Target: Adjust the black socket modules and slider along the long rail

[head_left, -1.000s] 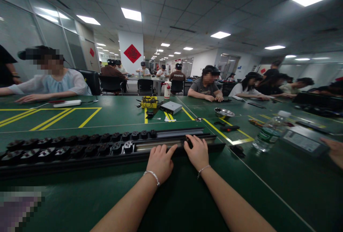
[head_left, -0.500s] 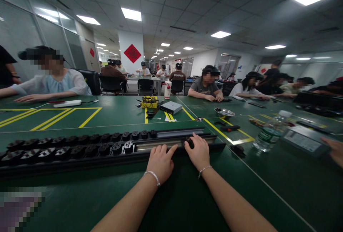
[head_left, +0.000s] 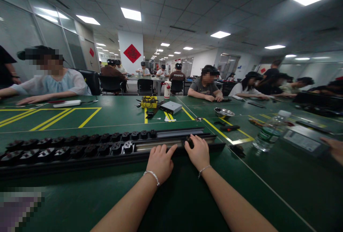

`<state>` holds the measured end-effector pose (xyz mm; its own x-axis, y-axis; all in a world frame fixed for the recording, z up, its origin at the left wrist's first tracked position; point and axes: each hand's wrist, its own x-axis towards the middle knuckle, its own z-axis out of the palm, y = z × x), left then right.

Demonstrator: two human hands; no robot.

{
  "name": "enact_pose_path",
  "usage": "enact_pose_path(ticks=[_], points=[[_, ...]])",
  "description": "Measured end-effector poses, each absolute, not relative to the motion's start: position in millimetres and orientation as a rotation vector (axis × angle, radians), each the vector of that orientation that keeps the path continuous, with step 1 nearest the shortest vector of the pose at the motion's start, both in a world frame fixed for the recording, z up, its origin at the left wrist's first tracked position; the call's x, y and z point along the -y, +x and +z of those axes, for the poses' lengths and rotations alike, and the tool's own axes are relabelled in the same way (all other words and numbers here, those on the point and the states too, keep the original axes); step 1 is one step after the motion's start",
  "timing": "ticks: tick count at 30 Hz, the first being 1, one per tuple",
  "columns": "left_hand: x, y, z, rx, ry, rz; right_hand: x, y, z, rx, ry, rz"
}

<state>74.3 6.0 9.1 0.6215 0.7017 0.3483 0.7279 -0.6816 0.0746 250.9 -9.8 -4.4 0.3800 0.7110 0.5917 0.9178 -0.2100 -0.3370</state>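
A long black track [head_left: 144, 157] with a bright metal channel lies across the table before me. Black socket modules [head_left: 76, 151] fill its left part, and one at the end of the row has a pale top [head_left: 128, 147]. My left hand [head_left: 160, 162] rests on the track's near edge, thumb spread apart from the fingers, holding nothing. Near the track's right end, my right hand [head_left: 198, 150] has thumb and fingers closed around a small black socket module [head_left: 190, 142], partly hidden by the fingers. Behind runs a second black track [head_left: 177, 132] with more modules along its left part.
A water bottle [head_left: 271, 132] and a grey metal box [head_left: 304, 142] stand to the right, with another person's hand [head_left: 334, 150] beside the box. Farther back are a metal bowl [head_left: 224, 112], a grey drive [head_left: 170, 107] and a yellow basket [head_left: 149, 102] of cables. Co-workers sit around.
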Motion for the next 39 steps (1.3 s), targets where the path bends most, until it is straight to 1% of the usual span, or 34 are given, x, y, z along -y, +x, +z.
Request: enact_pose_path(ticks=[39], points=[[-4.6, 73.7, 12.1, 1.237, -2.769, -0.513, 10.0, 249.1, -1.3, 1.398, -2.031, -0.397]])
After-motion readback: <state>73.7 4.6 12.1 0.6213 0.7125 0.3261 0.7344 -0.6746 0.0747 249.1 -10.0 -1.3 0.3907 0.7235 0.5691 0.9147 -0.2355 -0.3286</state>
